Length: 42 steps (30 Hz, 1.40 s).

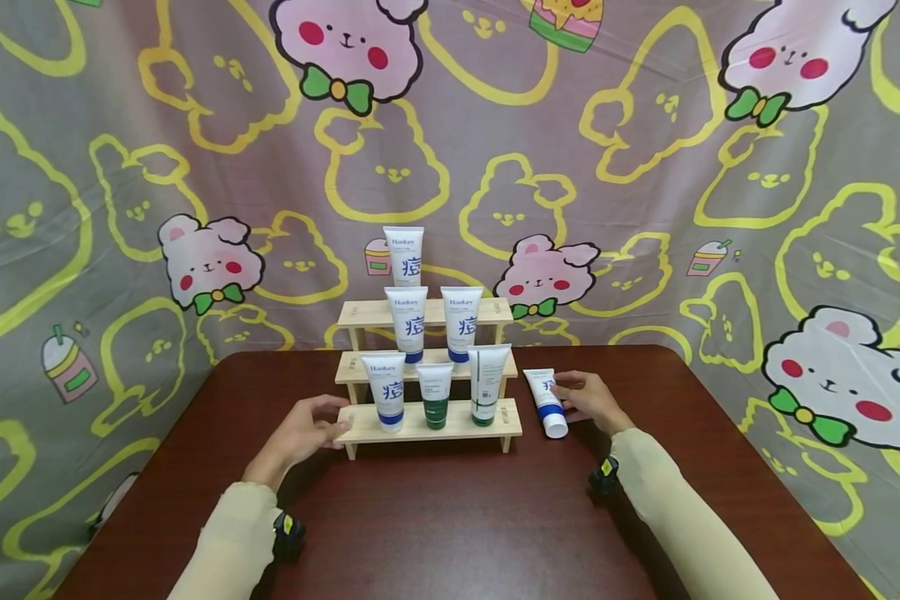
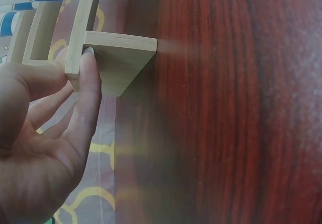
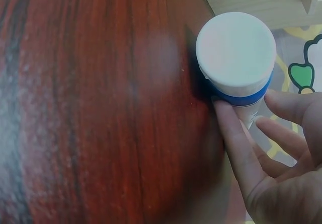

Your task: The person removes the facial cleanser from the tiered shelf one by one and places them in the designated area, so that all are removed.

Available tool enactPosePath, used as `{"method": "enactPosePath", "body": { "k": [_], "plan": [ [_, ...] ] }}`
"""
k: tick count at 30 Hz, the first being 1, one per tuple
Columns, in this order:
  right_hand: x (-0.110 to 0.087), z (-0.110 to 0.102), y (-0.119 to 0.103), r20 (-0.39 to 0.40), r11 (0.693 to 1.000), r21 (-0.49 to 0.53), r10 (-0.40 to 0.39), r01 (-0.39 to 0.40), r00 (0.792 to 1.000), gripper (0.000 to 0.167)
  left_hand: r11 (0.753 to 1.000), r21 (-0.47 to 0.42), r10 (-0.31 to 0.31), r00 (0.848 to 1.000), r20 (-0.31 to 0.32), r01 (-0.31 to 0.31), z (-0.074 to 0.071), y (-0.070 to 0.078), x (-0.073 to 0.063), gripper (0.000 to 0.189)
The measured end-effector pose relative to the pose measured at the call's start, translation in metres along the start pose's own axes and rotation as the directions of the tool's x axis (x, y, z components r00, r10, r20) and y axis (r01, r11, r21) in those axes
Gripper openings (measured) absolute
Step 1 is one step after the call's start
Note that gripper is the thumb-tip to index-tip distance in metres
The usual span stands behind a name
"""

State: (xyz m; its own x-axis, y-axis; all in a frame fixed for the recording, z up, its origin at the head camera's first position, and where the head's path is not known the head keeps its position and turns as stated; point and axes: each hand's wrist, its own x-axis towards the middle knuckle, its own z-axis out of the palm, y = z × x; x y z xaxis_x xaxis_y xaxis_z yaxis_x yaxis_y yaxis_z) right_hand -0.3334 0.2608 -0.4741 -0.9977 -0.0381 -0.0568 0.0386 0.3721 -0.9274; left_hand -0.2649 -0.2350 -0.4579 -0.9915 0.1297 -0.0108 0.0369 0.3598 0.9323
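Observation:
A stepped wooden display rack [image 1: 360, 429] stands on the table, bearing several squeeze tubes. My left hand [image 1: 303, 429] holds the left end of its lowest shelf; in the left wrist view the thumb and a finger close on the shelf end [image 2: 121, 58]. A white squeeze tube with a blue band [image 1: 546, 392] lies on the table right of the rack, its cap towards me. My right hand [image 1: 591, 402] grips this tube from its right side. In the right wrist view the white cap [image 3: 235, 50] faces the camera, and fingers lie along the tube behind it.
On the lowest shelf are a blue-banded tube [image 1: 386, 392], a small green-based tube [image 1: 435, 396] and a taller tube [image 1: 487, 387]. Two tubes stand on the middle shelf, one [image 1: 405, 254] on top. A patterned curtain [image 1: 450, 192] hangs behind the brown table [image 1: 450, 525].

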Motion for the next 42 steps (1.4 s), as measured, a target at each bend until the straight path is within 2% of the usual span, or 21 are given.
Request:
{"method": "enactPosePath", "body": {
  "k": [11, 23, 28, 35, 42],
  "plan": [
    [-0.002, -0.003, -0.005, 0.007, 1.0, -0.028, 0.004, -0.003, 1.0, 0.044, 1.0, -0.005, 0.003, 1.0, -0.004, -0.003, 0.0, 0.0, 0.0, 0.041],
    [0.0, -0.02, -0.02, -0.016, 1.0, -0.014, -0.021, 0.021, 1.0, 0.041, 1.0, -0.015, 0.012, 1.0, -0.005, -0.012, 0.0, 0.004, -0.001, 0.042],
    [-0.001, -0.024, -0.034, -0.015, 0.999, -0.009, -0.041, 0.041, 0.999, 0.04, 1.0, -0.016, 0.008, 1.0, 0.003, -0.008, 0.001, 0.003, -0.001, 0.042],
    [0.0, -0.028, -0.062, 0.017, 0.994, 0.008, -0.113, 0.113, 0.993, 0.04, 1.0, 0.003, -0.007, 1.0, -0.003, 0.007, 0.001, 0.002, 0.0, 0.042],
    [0.002, -0.028, -0.096, 0.043, 0.991, 0.009, -0.132, 0.132, 0.99, 0.041, 1.0, -0.017, 0.015, 1.0, 0.005, -0.015, 0.001, 0.0, 0.001, 0.041]
  ]
}}
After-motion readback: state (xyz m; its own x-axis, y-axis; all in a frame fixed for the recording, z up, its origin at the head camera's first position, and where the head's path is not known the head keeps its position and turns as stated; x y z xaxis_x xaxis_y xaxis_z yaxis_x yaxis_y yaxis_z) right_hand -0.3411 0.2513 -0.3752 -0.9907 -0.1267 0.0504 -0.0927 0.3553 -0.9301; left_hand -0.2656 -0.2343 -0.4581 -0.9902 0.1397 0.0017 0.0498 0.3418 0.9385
